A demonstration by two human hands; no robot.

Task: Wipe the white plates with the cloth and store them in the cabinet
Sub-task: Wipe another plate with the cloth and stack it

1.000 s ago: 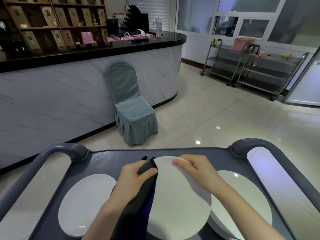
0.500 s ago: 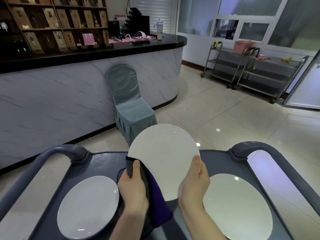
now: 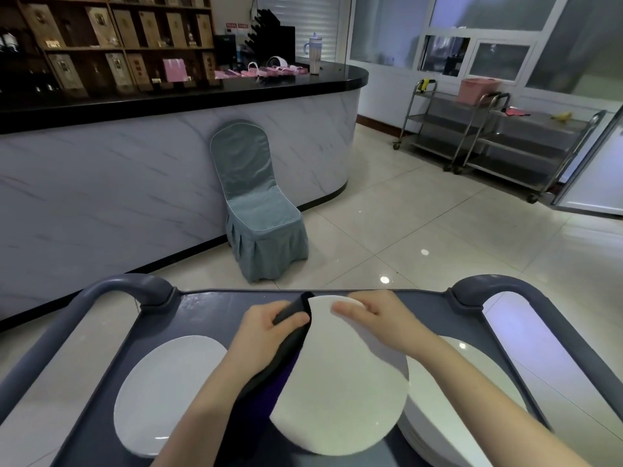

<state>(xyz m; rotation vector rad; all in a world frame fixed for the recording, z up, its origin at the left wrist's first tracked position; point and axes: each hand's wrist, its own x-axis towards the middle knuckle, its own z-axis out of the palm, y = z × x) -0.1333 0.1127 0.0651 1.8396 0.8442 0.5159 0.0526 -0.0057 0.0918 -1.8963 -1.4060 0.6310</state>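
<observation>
Your left hand grips a dark cloth, fingers curled round the bunched fabric and pressing it against the left rim of a white plate. The cloth runs from the plate's far rim back along its left side towards your wrist, with a purple fold showing underneath.

Your right hand holds the same plate at its far rim, fingers curled over the edge and lying on the upper face. The plate sits between your two forearms over the middle of the cart top, its far rim close to the cart's far edge. It seems to be lifted slightly rather than lying flat, though the view does not settle that.

On the left side of the cart top lies a single white plate, flat and apart from the one you hold. On the right side is a stack of white plates, partly hidden under your right forearm and the held plate.

The cart's two rounded grey handles rise at its far corners. Beyond them, a chair in a blue-grey cover stands against a marble-fronted counter, and metal trolleys stand by the far wall on the right.
</observation>
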